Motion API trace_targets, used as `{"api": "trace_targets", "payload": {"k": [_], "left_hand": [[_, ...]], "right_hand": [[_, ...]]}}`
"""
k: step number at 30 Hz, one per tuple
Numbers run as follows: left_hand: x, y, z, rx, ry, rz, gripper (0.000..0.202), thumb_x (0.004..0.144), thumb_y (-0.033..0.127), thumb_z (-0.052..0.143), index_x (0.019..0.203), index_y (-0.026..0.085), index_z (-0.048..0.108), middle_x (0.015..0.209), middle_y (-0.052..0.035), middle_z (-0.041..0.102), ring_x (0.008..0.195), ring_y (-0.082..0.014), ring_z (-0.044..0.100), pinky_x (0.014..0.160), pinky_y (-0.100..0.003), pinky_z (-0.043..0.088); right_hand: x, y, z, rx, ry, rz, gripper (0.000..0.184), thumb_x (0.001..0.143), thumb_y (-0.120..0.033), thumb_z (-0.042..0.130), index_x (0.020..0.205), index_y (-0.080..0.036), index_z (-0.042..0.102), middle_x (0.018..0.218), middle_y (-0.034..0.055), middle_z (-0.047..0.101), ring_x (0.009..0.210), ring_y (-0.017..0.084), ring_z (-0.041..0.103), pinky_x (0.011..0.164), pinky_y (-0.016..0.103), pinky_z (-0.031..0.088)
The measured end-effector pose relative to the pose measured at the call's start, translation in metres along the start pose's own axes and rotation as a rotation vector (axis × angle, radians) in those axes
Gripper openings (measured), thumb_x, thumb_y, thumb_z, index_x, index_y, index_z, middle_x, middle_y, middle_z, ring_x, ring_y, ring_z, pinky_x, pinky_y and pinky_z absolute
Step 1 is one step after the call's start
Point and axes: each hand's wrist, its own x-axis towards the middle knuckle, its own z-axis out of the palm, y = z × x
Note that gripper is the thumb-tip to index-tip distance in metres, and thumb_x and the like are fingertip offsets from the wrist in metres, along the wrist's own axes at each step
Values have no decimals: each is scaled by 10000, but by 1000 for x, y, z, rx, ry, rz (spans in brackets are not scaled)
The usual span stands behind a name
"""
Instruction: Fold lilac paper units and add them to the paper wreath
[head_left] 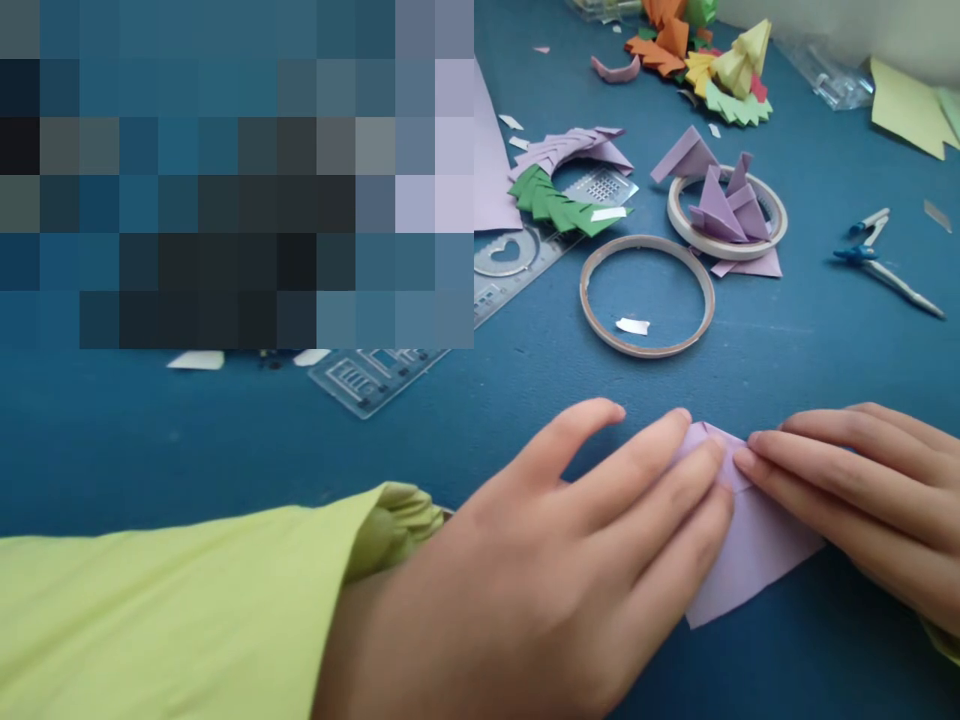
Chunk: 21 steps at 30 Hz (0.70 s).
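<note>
A piece of light purple paper, folded at its top edge, lies between my hands near the bottom right. My left hand comes in from the lower left and presses its fingertips on the paper's left upper part; its little finger curls away from the others. From the right, my right hand holds the paper's upper right edge, with its fingers close together and their tips almost meeting those of the left. Both thumbs are hidden. A yellow-green sleeve covers my left forearm.
Ahead lie a tape ring, a tape roll with folded purple pieces inside, and a purple-green folded-paper arc. A clear stencil ruler is left, a compass right. Colourful paper folds stand behind. The upper left is pixelated.
</note>
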Motion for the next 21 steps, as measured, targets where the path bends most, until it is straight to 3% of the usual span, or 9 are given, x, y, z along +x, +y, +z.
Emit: {"api": "trace_targets", "payload": {"k": [3,8,12,21], "left_hand": [[3,-6,-2,28,-32,66,387,985,119,301,1258,155,574,1347,-39,591,1248,-275,519,1000,-476,341],[2,-7,0,10,-43,30,373,989,149,317,1265,148,569,1358,-45,583,1247,-290,516,980,-489,328],[3,-7,2,3,-19,22,365,994,169,316,1232,170,593,1329,-33,607,1226,-284,530,977,-480,323],[4,-8,-3,4,-49,-13,376,1008,218,303,1262,186,578,1375,-22,567,1261,-262,515,954,-462,333]], "right_hand": [[1,3,0,17,8,0,346,998,-99,268,1201,-71,547,1153,127,635,1071,253,546,828,424,442],[7,10,3,83,40,37,299,982,-85,368,1229,-104,537,1108,107,625,1008,220,534,806,393,459],[10,10,2,85,30,22,310,978,-202,448,1253,-76,517,1109,129,601,1000,246,520,809,417,453],[7,7,-7,-25,51,-26,182,948,-260,537,922,-89,594,946,104,642,891,216,540,726,379,438]]}}
